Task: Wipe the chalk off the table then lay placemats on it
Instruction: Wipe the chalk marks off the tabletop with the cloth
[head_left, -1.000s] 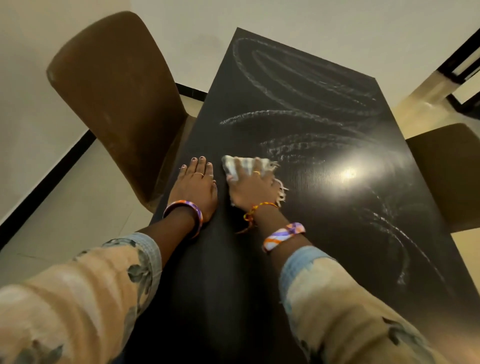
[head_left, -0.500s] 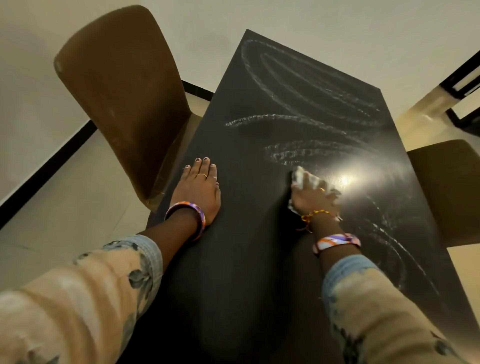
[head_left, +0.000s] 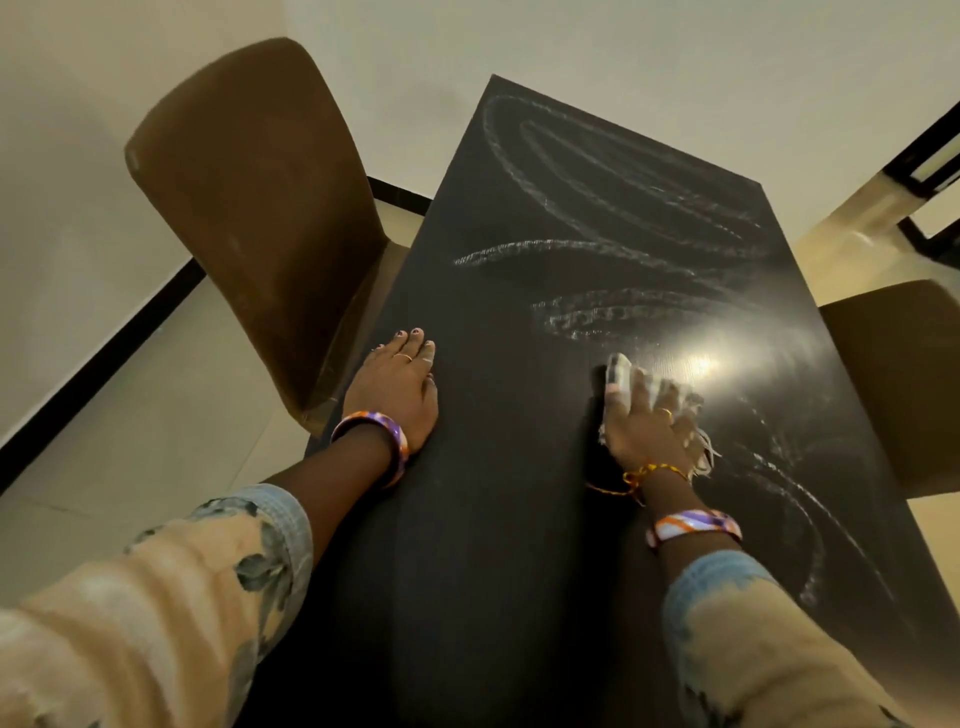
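A long black table (head_left: 488, 545) carries white chalk loops (head_left: 618, 249) over its far half and down its right side. My left hand (head_left: 397, 387) rests flat on the table near its left edge, fingers straight. My right hand (head_left: 641, 426) presses a pale fringed cloth (head_left: 618, 370) flat against the tabletop right of centre, beside a bright glare spot. The fingers lie spread over the cloth, which shows at the fingertips and at the hand's right side. The near half of the table shows no chalk. No placemats are in view.
A brown chair (head_left: 260, 208) stands close against the table's left side, and another brown chair (head_left: 898, 384) against the right side. The floor is pale tile with a black skirting line along the left wall. A dark frame stands at the far right.
My right hand has slid the cloth to the right, from beside my left hand to the right of the table's centre. My left hand has stayed in place.
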